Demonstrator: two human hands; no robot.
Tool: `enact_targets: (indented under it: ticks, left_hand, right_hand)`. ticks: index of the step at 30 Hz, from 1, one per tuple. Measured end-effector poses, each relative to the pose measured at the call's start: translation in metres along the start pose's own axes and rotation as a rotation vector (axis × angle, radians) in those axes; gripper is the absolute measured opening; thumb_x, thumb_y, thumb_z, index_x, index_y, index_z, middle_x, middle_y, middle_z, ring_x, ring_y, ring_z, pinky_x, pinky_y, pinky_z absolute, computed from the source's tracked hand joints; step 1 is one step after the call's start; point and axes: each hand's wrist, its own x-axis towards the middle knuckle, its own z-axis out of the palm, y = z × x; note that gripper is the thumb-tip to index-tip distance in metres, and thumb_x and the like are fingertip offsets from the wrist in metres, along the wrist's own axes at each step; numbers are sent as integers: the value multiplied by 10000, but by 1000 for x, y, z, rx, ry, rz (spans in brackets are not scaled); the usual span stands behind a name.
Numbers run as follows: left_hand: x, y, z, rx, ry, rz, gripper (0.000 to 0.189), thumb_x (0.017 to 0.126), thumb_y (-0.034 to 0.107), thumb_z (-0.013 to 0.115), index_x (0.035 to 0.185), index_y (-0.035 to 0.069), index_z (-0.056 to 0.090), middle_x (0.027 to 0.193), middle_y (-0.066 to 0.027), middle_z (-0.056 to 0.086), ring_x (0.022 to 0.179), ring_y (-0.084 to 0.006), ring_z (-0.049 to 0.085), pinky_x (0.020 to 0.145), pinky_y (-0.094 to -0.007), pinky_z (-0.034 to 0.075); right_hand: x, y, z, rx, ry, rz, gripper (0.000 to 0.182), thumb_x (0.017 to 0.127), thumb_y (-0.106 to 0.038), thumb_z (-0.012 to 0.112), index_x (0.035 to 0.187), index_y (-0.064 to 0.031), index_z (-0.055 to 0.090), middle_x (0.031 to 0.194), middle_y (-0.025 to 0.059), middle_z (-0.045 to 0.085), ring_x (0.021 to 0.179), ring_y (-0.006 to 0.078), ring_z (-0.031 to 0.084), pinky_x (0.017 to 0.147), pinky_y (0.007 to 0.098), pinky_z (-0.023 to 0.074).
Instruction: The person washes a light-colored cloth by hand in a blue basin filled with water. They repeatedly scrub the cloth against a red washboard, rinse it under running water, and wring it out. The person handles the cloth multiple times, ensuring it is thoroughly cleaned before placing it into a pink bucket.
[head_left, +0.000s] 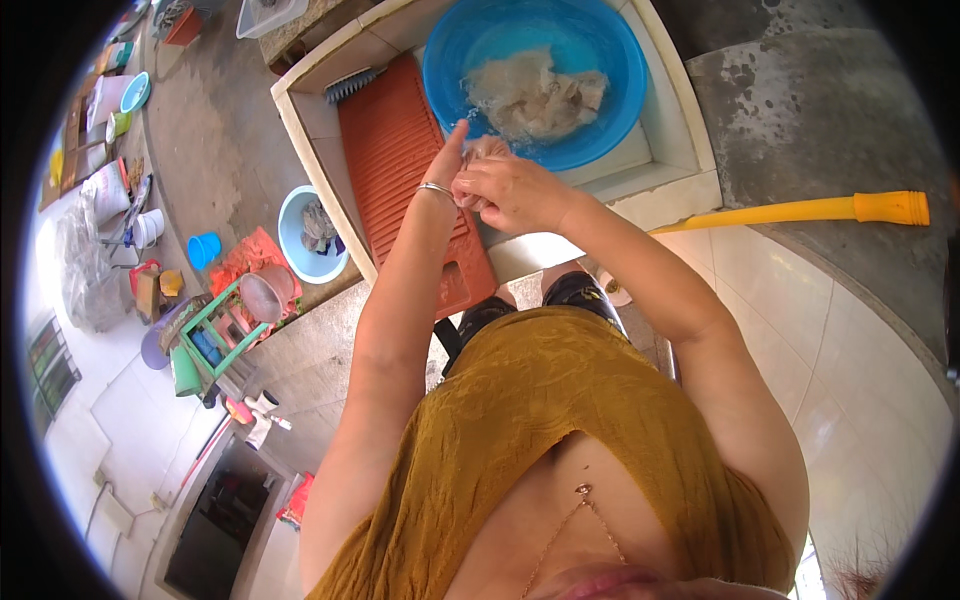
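Observation:
My left hand (452, 156), with a metal bangle at the wrist, is held up above a ribbed red washboard (397, 142). My right hand (517, 193) presses in from the right, its fingers curled around a small, pale wet cloth (486, 147) bunched between the hands. The right hand hides part of the left, so its grip is unclear. Just beyond the hands, a blue basin (641, 90) holds water and a soaked beige cloth (544, 94). The washboard leans inside the tiled sink (705, 161), its lower end jutting over the front edge.
A grey-bristled brush (351, 85) lies at the washboard's upper end. On the right, a yellow hose (795, 213) crosses the concrete ledge (810, 112). Left of the sink are a light-blue basin (291, 217) with wet clothes, a blue bucket (204, 250) and a green-framed stool (225, 358).

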Motion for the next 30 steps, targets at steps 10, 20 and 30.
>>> enact_targets:
  ticks: [10,20,30]
  left_hand:
    - [-52,-21,56,131,-441,163,728,806,627,472,1329,141,326,1312,-111,404,1182,-339,432,890,-497,434]
    - [-47,-52,110,-12,-703,166,840,754,321,717,1365,47,211,1396,-202,226,1181,-322,427,796,-349,539]
    - [-59,-37,129,120,-617,47,562,843,318,623,1226,10,350,1072,-88,446,746,-54,407,478,-125,340]
  right_hand:
    - [28,71,-12,102,210,307,245,828,-163,505,1046,-64,557,975,111,594,908,267,552,839,328,438]
    - [2,73,-36,1906,60,159,648,872,-497,479,1310,-34,362,1328,164,396,1169,267,464,983,394,390]
    - [36,48,-93,1364,39,257,230,798,-273,653,729,-65,582,693,29,577,686,112,577,584,249,460]
